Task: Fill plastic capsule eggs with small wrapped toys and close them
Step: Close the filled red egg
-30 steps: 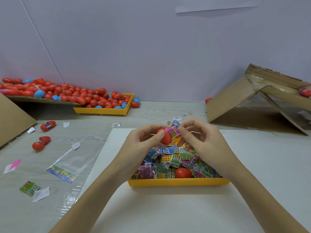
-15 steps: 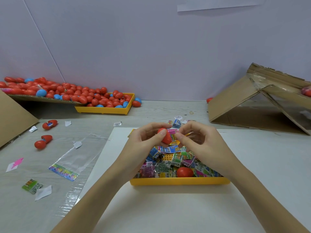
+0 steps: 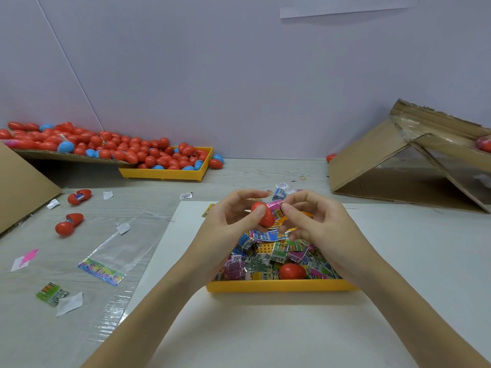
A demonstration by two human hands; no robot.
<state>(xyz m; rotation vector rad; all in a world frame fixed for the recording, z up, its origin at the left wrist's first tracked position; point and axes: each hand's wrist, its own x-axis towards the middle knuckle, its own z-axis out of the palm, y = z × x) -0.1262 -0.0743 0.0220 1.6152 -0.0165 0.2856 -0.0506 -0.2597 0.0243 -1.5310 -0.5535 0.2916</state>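
Note:
My left hand (image 3: pixel 231 221) grips a red capsule egg (image 3: pixel 264 215) between thumb and fingers, above the near yellow tray (image 3: pixel 279 286). My right hand (image 3: pixel 316 221) pinches a small pink and orange wrapped toy (image 3: pixel 277 208) right against the egg's open side. How far the toy sits inside the egg is hidden by my fingers. The tray below holds several colourful wrapped toys (image 3: pixel 276 254) and one closed red egg (image 3: pixel 292 271).
A far yellow tray (image 3: pixel 164 175) and a cardboard sheet (image 3: pixel 66 154) at the back left carry a heap of red and blue eggs. Two open red eggs (image 3: pixel 69 224) lie at the left, with a clear bag (image 3: pixel 117 257) and scraps. A folded cardboard box (image 3: pixel 403 166) stands at the right.
Both hands have stayed over the tray. The right hand's fingers have worked the wrapped toy closer against the egg, and the hands sit slightly lower than one second ago.

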